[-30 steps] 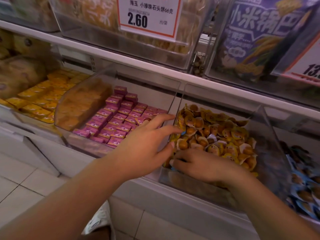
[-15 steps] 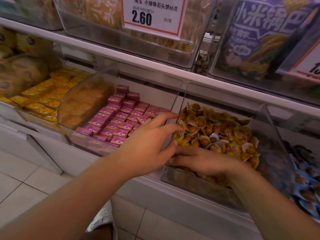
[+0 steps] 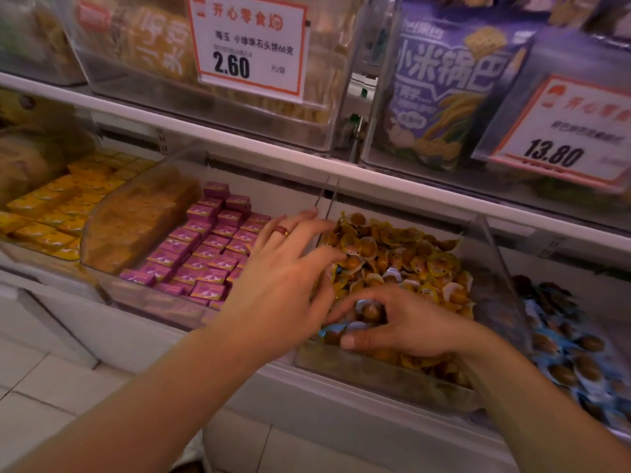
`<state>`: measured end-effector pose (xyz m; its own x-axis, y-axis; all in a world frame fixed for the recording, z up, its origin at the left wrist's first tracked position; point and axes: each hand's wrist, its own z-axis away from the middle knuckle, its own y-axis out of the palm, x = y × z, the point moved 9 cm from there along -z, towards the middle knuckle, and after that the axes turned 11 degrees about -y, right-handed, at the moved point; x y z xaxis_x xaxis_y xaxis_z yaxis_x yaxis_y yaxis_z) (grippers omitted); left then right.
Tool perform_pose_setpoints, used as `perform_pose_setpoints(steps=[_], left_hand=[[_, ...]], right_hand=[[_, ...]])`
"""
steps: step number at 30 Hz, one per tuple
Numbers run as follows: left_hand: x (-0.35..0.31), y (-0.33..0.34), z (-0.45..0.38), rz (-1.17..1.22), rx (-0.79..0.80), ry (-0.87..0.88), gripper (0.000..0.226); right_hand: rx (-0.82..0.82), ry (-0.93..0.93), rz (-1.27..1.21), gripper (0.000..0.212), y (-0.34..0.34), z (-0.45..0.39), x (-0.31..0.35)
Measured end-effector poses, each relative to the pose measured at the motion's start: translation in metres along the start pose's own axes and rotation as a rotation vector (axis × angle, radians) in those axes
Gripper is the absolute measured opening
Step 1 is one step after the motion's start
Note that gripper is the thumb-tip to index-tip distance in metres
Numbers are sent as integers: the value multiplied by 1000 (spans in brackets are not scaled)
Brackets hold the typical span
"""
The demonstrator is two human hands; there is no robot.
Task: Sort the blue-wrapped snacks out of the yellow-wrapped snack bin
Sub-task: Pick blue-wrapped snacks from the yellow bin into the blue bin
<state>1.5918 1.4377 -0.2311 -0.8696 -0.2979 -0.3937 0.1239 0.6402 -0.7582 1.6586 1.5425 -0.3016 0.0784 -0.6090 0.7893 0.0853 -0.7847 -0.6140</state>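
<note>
A clear bin (image 3: 382, 377) on the lower shelf holds a heap of yellow-wrapped snacks (image 3: 409, 257). My left hand (image 3: 283, 278) reaches over the bin's left wall, fingers spread and straight, fingertips touching the heap. My right hand (image 3: 406, 322) lies at the bin's front left corner. Its fingers curl round a blue-wrapped snack (image 3: 367, 310), and more blue wrappers (image 3: 333, 331) show under its thumb.
To the right stands a bin of blue-wrapped snacks (image 3: 573, 353). Left of the yellow bin are pink boxes (image 3: 205, 250) and orange packets (image 3: 51, 213). A white shelf edge (image 3: 239, 145) overhangs the bins, with price tags and bags above. Tiled floor lies below.
My left hand has spread its fingers and moved further over the yellow heap. My right hand has curled its fingers round a blue-wrapped snack at the bin's front. The camera moved closer.
</note>
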Motion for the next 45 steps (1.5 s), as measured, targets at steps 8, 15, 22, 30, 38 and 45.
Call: perform_pose_setpoints(steps=[8,15,22,30,38,45], left_hand=[[-30,48,-3,458,127,-204,24],[-28,107,-18,812,329,-574,20],[-49,127,-29,81,352,-98,42],[-44,167,-23,-78,529,-63,51],[-17,167,-35,28,508,-215,37],[-16,173,-24,19,736,-194,39]], right_hand=[[-883,170,-40,19,-87,60,-26],[-1028,184,-824,18,-75,89,-23],[-1191,194,-544,18,-125,176,-28],[-954,552,125,12,-143,232,-85],[-1266,233,53,37,-164,223,-46],[-864,-30,439,32,-111,124,24]])
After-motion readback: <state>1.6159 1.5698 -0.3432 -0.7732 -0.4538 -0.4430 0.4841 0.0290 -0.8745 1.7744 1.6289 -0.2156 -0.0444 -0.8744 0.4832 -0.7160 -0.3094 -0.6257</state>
